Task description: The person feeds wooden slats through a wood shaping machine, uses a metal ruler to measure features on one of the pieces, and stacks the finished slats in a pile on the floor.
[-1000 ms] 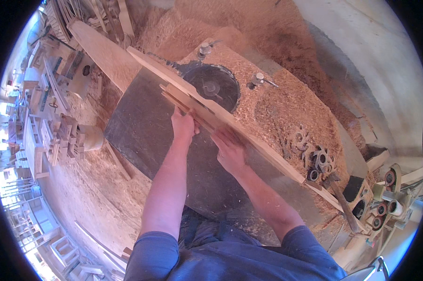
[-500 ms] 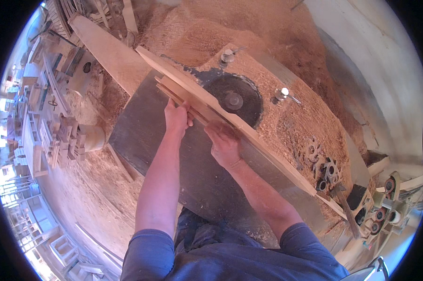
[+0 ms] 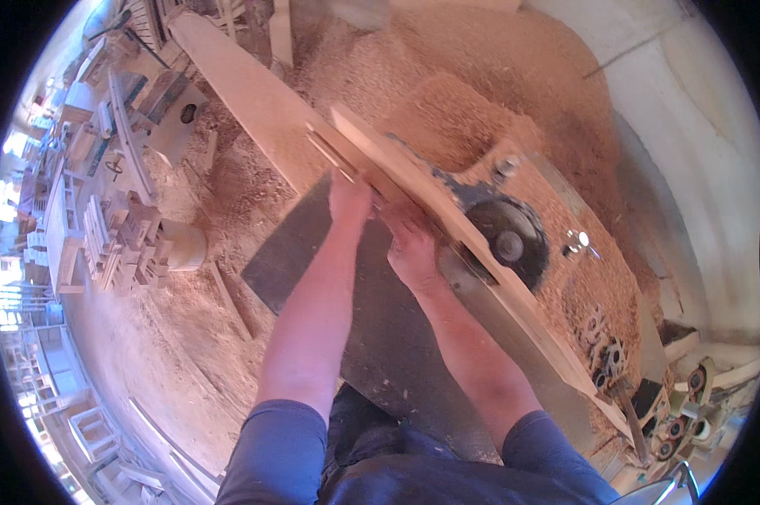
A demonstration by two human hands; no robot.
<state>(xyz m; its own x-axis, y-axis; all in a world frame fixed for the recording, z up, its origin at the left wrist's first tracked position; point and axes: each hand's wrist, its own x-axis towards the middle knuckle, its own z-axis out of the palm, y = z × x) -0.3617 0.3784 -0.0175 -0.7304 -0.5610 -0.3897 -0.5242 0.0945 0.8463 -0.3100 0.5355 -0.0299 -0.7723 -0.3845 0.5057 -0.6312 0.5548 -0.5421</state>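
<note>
My left hand is closed round a narrow wooden strip, whose far end sticks out past my fingers. Close behind it, my right hand has its fingers bent and pressed to the wood, their tips partly hidden. The strip lies along a long wooden fence that crosses a dark metal machine table at a slant. To the right of my right hand, a dark gap shows at the fence's near face. Whether one strip or more is held, I cannot tell.
Behind the fence sits a round black disc with a central hub, among wood chips and clamp knobs. A wide board runs off far left. Stacked wood pieces and a bucket stand left; rollers are at lower right.
Both hands have slid along the fence toward its far left end with the strip. The dark gap beside the fence has come into sight. The whole view has shifted, too.
</note>
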